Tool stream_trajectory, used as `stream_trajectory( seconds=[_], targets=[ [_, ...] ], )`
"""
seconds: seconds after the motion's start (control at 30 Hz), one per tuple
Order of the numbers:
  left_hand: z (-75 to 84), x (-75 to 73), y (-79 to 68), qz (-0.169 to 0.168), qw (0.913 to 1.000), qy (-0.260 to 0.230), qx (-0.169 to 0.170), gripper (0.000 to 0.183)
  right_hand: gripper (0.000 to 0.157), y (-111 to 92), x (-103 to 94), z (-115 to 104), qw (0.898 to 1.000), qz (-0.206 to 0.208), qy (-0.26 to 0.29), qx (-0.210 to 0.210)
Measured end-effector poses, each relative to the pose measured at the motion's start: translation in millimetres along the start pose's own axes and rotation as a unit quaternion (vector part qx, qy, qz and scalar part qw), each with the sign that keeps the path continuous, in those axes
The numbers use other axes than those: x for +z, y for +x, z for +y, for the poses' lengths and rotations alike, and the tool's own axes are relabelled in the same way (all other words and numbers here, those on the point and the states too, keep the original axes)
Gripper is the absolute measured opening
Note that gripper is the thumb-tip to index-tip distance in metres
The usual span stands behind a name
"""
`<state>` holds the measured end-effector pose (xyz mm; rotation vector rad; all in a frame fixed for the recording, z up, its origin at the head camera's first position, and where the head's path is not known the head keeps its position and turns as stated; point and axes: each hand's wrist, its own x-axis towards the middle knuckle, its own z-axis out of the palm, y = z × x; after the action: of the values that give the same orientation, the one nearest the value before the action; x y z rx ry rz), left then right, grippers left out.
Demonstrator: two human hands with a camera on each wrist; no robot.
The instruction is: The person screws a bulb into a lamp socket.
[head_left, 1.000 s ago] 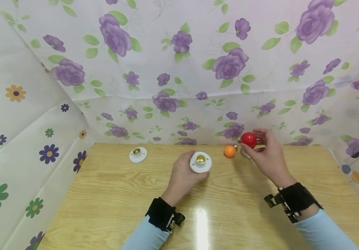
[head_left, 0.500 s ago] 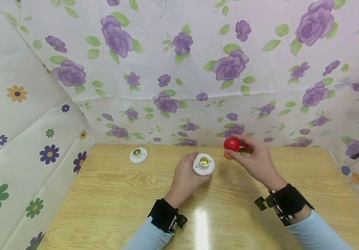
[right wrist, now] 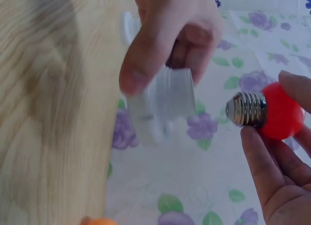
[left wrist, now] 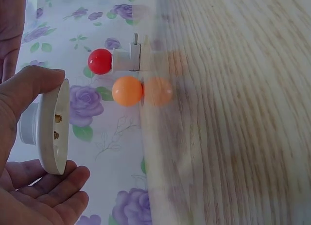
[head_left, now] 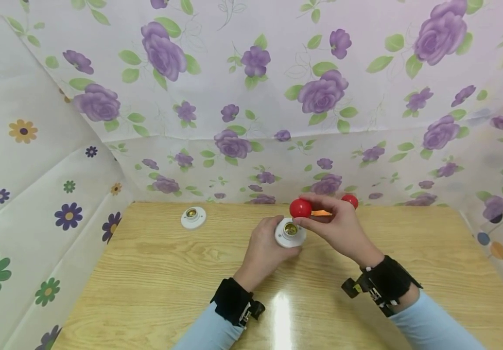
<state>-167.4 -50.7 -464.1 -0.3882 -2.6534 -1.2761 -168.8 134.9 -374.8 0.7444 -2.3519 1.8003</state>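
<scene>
My left hand (head_left: 263,247) grips a white round lamp holder (head_left: 284,239) by its rim, above the table, its brass-lined socket facing up toward the head view. From the side in the left wrist view, the lamp holder (left wrist: 51,132) shows small brass screws underneath. My right hand (head_left: 343,228) pinches a small red light bulb (head_left: 300,208) just over the far side of the holder. In the right wrist view, the metal screw base of the bulb (right wrist: 284,113) points toward the lamp holder (right wrist: 167,101), with a gap between them.
A second white lamp holder (head_left: 193,217) lies at the back left of the wooden table (head_left: 155,272). Behind my right hand are an orange bulb (left wrist: 127,91) and another red bulb (left wrist: 100,61) in a white plug-in socket (left wrist: 127,59). Flowered cloth (head_left: 268,160) stands behind the table.
My right hand has carried the red bulb leftward from the back right to the lamp holder. My left hand has shifted slightly right with the holder.
</scene>
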Motion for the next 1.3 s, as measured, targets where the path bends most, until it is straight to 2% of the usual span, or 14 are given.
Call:
stream_trajectory(
  seconds=[0.3, 0.53, 0.8, 1.1, 1.3],
  targets=[
    [-0.5, 1.5, -0.3, -0.008, 0.9997, -0.020, 0.012, 0.063, 0.045, -2, 8.8, 4, 0.999, -0.034, 0.035, 0.023],
    [1.1, 0.7, -0.2, -0.013, 0.9994, -0.030, 0.011, 0.064, 0.046, -4, 11.5, 10, 0.997, -0.056, 0.048, 0.023],
    [3.2, -1.9, 0.0, -0.007, 0.9990, -0.029, 0.033, 0.060, 0.047, -5, 13.1, 15, 0.998, -0.058, 0.030, 0.025],
    [0.6, -0.5, 0.9, -0.002, 0.9983, -0.037, 0.045, 0.059, 0.048, -5, 12.5, 42, 0.998, -0.054, -0.018, 0.008],
    [0.7, -0.4, 0.9, 0.004, 0.9979, -0.039, 0.051, 0.059, 0.048, -6, 11.1, 44, 0.998, -0.060, -0.026, 0.000]
  ],
)
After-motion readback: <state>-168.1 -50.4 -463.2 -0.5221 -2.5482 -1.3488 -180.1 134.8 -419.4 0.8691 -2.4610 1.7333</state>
